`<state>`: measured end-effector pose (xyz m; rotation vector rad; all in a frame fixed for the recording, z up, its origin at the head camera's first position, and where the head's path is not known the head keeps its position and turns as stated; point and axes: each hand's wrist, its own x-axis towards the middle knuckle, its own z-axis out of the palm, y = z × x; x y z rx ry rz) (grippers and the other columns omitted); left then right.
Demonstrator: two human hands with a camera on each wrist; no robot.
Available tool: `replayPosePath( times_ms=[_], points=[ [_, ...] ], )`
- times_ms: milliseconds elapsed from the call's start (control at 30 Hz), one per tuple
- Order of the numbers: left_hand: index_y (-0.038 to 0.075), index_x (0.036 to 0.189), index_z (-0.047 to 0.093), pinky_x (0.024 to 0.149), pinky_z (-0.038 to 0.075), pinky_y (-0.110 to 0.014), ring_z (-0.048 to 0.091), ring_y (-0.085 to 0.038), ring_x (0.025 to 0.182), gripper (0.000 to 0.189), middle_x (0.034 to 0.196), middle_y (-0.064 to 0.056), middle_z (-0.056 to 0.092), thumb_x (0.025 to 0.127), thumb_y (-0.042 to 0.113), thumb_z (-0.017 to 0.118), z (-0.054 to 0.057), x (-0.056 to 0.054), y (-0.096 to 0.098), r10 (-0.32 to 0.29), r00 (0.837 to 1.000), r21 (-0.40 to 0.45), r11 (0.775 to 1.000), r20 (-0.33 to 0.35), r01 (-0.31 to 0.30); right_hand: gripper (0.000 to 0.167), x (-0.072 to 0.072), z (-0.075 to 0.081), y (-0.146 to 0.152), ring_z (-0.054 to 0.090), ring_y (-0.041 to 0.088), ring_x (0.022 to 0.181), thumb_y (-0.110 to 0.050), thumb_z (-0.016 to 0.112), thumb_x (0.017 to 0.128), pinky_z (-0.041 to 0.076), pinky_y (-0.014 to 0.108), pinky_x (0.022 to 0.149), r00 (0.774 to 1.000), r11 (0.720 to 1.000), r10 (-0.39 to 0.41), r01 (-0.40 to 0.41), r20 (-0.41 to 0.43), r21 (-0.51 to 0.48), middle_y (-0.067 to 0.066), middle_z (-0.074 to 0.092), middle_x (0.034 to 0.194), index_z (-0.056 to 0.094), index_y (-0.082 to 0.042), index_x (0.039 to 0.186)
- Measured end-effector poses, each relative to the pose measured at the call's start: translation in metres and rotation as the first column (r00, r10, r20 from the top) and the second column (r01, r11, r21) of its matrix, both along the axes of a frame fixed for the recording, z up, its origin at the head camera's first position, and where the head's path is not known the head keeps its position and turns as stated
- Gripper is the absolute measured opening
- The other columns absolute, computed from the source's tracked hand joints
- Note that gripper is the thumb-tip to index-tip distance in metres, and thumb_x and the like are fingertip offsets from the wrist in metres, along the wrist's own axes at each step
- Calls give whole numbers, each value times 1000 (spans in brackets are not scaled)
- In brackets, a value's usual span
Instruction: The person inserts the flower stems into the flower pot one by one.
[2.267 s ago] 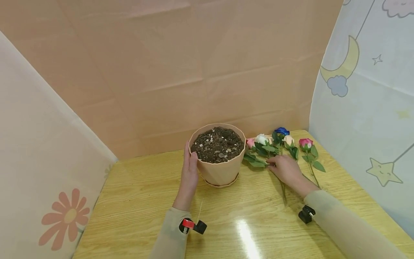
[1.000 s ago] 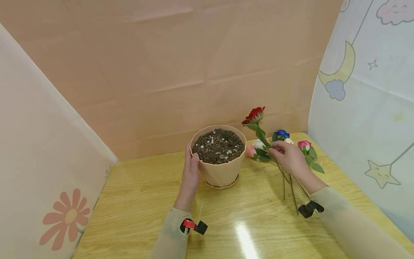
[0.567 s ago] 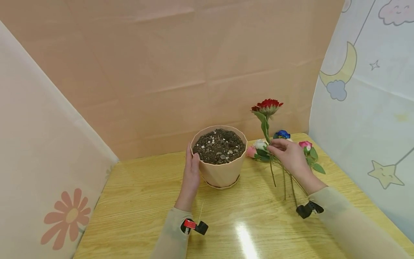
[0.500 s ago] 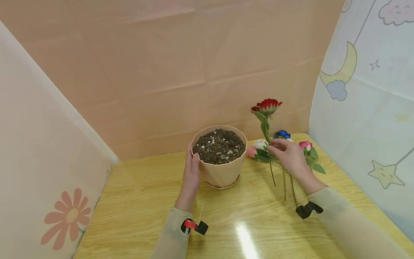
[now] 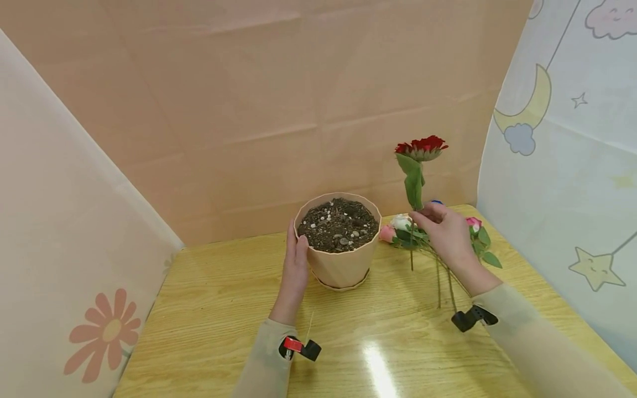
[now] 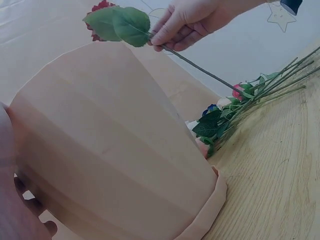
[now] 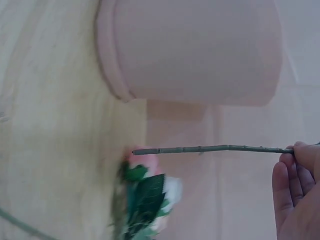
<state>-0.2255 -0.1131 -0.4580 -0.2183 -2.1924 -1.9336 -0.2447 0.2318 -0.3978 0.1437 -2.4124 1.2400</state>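
A peach flowerpot [image 5: 343, 268] full of dark soil [image 5: 338, 224] with pebbles stands upright on its saucer. My left hand [image 5: 294, 265] rests against the pot's left side, its fingers straight along the wall and the thumb near the rim. Between thumb and fingers, my right hand [image 5: 450, 237] pinches the stem of a red flower [image 5: 423, 148]. The bloom is up and the bare stem [image 7: 215, 148] points down, its cut end in the air to the right of the pot. Green leaves [image 6: 117, 24] sit below the bloom, just above the pinch.
On the table [image 5: 224, 287], right of the pot, lie several stemmed flowers: a light pink rose [image 5: 387, 233], a white rose [image 5: 401, 222], a blue rose [image 6: 210, 108] and a deep pink rose [image 5: 474, 223]. Fabric walls [image 5: 224, 138] enclose the table's back and sides.
My right hand has picked the red flower up from the bunch, turned it upright and raised it. The left hand has stayed at the pot.
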Motion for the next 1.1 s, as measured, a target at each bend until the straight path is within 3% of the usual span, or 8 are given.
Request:
replayPosePath(
  times_ms=[267, 567, 767, 1000, 1100],
  points=[
    [37, 179, 6, 132, 14, -64, 9, -30, 169, 65, 185, 2, 4, 121, 49, 34, 0, 1, -1, -3, 1000, 5, 1000, -2, 3, 47, 1, 38, -16, 69, 6, 95, -39, 77, 107, 53, 15, 77, 999, 993, 32, -34, -25, -110, 10, 79, 115, 77, -4, 137],
    [33, 180, 6, 132, 14, -65, 9, -33, 169, 67, 185, -2, 4, 121, 48, 34, 1, 1, 0, 0, 1000, -10, 1000, 6, 0, 47, -1, 82, -33, 72, 4, 97, -40, 81, 104, 53, 17, 84, 997, 980, 48, -58, -61, -191, -12, 78, 105, 78, -8, 138],
    [31, 180, 6, 132, 14, -64, 10, -34, 169, 66, 185, -3, 5, 122, 46, 33, 1, 0, -1, 7, 1000, -9, 1000, -12, -7, 46, -4, 102, -45, 74, 4, 97, -42, 82, 102, 54, 19, 86, 995, 975, 64, -79, -81, -206, -9, 80, 108, 79, -12, 137],
    [29, 180, 5, 132, 18, -61, 20, -34, 167, 66, 185, -4, 5, 122, 44, 34, 1, -1, 0, 0, 1000, -16, 1000, -25, 0, 40, -7, 120, -67, 75, 5, 95, -33, 84, 102, 57, 19, 85, 986, 960, 100, -132, -136, -248, -6, 82, 107, 80, -7, 133],
    [30, 180, 5, 132, 18, -62, 18, -33, 167, 66, 185, -3, 4, 122, 44, 34, 1, -1, 1, -6, 1000, -18, 1000, -29, 6, 41, -7, 125, -76, 75, 8, 98, -33, 84, 102, 58, 21, 87, 982, 949, 132, -165, -138, -267, -3, 82, 110, 80, -6, 133]
  ],
)
